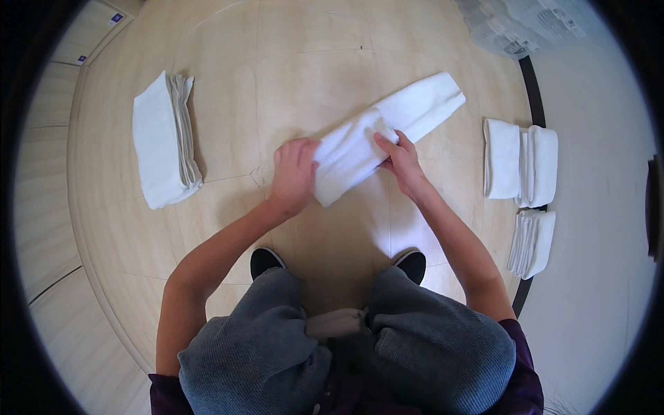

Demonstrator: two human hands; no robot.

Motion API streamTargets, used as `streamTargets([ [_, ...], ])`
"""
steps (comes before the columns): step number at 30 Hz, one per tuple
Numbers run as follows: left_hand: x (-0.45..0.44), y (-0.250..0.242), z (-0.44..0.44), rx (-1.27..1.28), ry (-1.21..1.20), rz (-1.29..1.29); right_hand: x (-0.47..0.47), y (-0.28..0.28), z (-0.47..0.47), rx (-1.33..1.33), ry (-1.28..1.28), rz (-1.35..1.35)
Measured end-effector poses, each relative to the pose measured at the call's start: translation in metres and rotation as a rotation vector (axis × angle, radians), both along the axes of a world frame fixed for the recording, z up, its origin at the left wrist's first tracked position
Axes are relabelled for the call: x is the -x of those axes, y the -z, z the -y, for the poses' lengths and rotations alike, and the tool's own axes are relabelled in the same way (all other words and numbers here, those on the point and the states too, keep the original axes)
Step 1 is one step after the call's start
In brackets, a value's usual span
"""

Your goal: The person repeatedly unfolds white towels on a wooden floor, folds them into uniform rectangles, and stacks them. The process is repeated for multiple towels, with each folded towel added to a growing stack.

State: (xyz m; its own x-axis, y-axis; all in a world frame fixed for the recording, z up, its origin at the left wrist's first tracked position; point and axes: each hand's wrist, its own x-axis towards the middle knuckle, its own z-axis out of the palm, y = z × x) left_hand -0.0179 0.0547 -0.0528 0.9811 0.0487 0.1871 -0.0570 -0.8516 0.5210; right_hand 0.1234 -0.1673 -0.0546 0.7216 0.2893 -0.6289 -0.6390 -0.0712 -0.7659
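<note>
A white cloth towel [425, 104], folded into a long strip, lies slantwise before me, its near part doubled back over the rest. At the near left end, my left hand [295, 171] grips the towel's edge; its fingertips are partly hidden. My right hand [399, 158] pinches the end of the doubled-back layer between thumb and fingers, around the middle of the strip. The far right end rests on the floor, held by neither hand.
A stack of folded white towels [155, 145] lies on the wood-patterned floor [311, 78] at left. More folded towels [542, 166] stand by the right wall [586, 181], with another bundle [531, 244] nearer me. Plastic-wrapped clear bottles [519, 31] are at the far right. My shoes [412, 265] are below.
</note>
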Motion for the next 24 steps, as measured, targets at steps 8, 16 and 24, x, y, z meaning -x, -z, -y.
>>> streamTargets([
  [8,0.009,-0.004,0.025,-0.148,0.342,-0.059,-0.014,0.001,0.005,0.245,-0.297,0.284],
  [16,0.011,0.006,0.023,-0.219,0.326,-0.091,0.003,-0.005,0.004,0.721,-1.171,1.386],
  [24,-0.006,0.006,-0.012,0.193,-0.334,-0.607,0.0,0.0,0.013,0.565,-1.183,1.404],
])
